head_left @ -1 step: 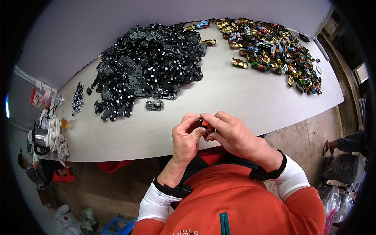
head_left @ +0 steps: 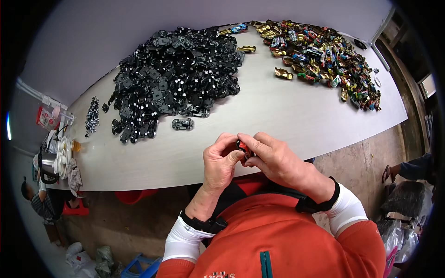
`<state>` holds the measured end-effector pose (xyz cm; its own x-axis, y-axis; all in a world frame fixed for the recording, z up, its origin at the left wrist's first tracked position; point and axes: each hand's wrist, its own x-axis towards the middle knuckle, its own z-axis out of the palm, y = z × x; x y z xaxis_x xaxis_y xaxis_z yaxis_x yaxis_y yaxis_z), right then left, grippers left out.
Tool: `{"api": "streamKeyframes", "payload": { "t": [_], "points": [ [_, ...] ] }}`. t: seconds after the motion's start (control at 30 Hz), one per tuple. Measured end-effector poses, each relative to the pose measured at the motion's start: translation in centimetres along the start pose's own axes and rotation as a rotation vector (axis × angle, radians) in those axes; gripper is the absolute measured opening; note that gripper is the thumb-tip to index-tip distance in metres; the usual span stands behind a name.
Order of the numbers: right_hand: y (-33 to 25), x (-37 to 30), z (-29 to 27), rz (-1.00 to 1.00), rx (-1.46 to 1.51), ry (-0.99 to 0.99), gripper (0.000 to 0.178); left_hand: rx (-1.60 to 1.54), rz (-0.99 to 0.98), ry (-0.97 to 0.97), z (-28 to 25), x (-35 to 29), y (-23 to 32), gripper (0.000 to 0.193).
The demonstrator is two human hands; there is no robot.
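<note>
Both my hands hold one small red and black toy car (head_left: 244, 148) just over the table's near edge. My left hand (head_left: 219, 160) grips its left side, the thumb pressed against it. My right hand (head_left: 273, 155) pinches it from the other side, and the fingers cover much of it. Beyond my hands a single black toy car chassis (head_left: 182, 124) lies apart on the table. Behind it rises a big heap of black chassis with wheels (head_left: 176, 78). To the far right spreads a pile of colourful and gold toy car bodies (head_left: 320, 55).
Small wheel parts (head_left: 92, 116) lie in a narrow pile at the left. A kettle (head_left: 48, 164) and a white tray of cups (head_left: 62, 157) stand at the table's left end. A blue stool (head_left: 139, 266) is on the floor; a person (head_left: 44, 204) is at far left.
</note>
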<state>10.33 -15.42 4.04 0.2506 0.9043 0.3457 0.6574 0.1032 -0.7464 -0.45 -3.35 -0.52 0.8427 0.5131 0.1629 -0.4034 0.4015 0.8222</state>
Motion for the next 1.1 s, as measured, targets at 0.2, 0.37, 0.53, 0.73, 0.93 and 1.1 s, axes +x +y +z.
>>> {"api": "streamKeyframes", "payload": {
  "t": [0.2, 0.37, 0.53, 0.73, 0.93, 1.1],
  "points": [
    [-0.7, -0.3, -0.2, -0.028, -0.005, -0.006, 0.055, 0.135, -0.051, -0.043, 0.8, -0.2, 1.7, 0.024],
    [0.0, -0.3, 0.1, -0.067, 0.011, 0.006, 0.059, 0.073, -0.183, -0.064, 0.7, 0.0, 1.7, 0.028],
    [-0.4, -0.1, -0.4, 0.279, 0.313, -0.025, 0.055, 0.008, -0.181, 0.008, -0.1, 0.0, 1.3, 0.025],
    [1.1, -1.1, -1.1, 0.479, 0.493, 0.058, 0.021, -0.286, -0.21, 0.183, -2.3, 0.6, 0.5, 0.02],
    [0.3, -0.5, -2.1, 0.634, 0.878, -0.093, 0.03, -0.276, -0.353, 0.119, -2.1, 0.7, 0.0, 0.012],
    [0.6, -0.4, -2.0, 0.618, 0.853, -0.119, 0.023, -0.23, -0.366, 0.121, -2.0, 0.4, 0.0, 0.013]
  ]
}}
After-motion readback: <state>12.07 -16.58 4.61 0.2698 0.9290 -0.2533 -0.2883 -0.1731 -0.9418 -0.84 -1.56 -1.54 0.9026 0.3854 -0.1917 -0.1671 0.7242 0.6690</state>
